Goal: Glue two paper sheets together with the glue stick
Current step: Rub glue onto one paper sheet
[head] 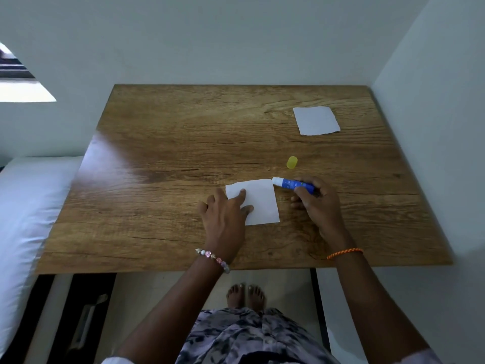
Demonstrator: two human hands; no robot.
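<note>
On the brown wood-grain worktop [183, 143], the left hand [223, 216] rests with straight fingers [242, 194] spread on a small white paper sheet [262, 203] near the front edge. The right hand [319, 203] has its fingers curled round a blue glue stick [291, 184], its white tip touching the sheet's corner at 1 o'clock. A yellow translucent cap [291, 162] lies just beyond; a second white paper sheet [316, 120] lies well apart at 1 o'clock.

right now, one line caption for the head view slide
Left hand pins near paper sheet; right hand brings uncapped glue stick to its corner.
</note>
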